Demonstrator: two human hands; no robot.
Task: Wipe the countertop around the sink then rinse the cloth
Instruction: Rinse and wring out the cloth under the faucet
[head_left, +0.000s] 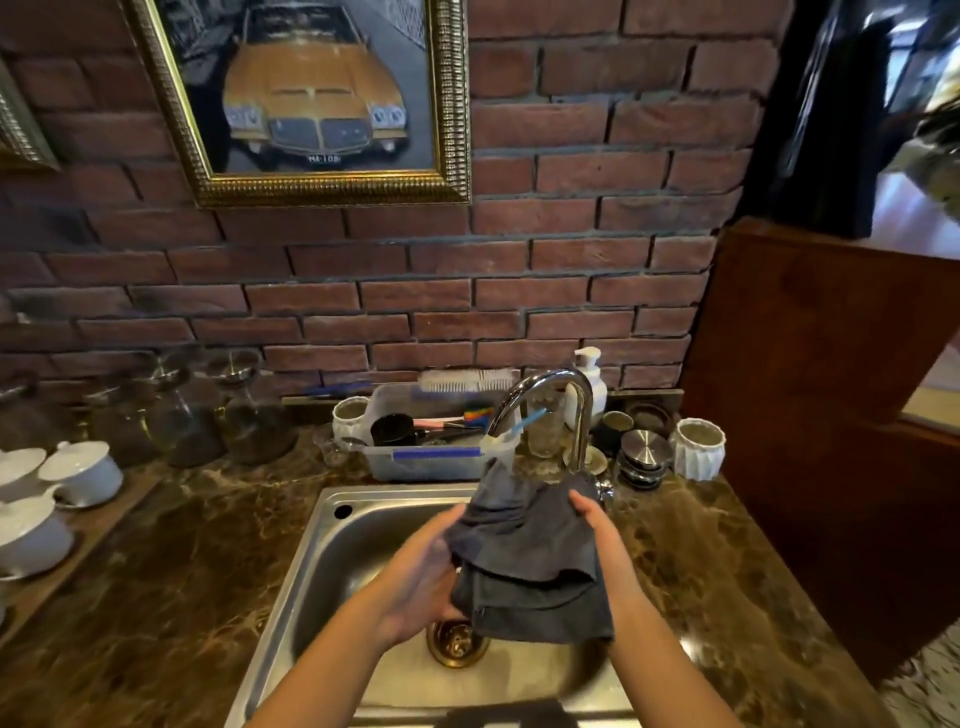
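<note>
1. Cloth (524, 561) of dark grey fabric hangs in loose folds at lower centre of the frame, over the stainless steel sink (311, 551) and just under the spout of the curved chrome tap (563, 387).
2. Your left hand (421, 571) grips the cloth's left edge, fingers curled in behind the fabric.
3. Your right hand (597, 530) clasps the right edge, thumb on the front; its fingers are hidden behind.
4. The round brass drain (454, 647) sits directly below the cloth's lower hem.
5. Brown marbled countertop (156, 561) surrounds the sink on both sides.

Matt grey cloth (530, 561); shiny steel sink (332, 551); glossy marble countertop (171, 571); rough brick wall (571, 260).
</note>
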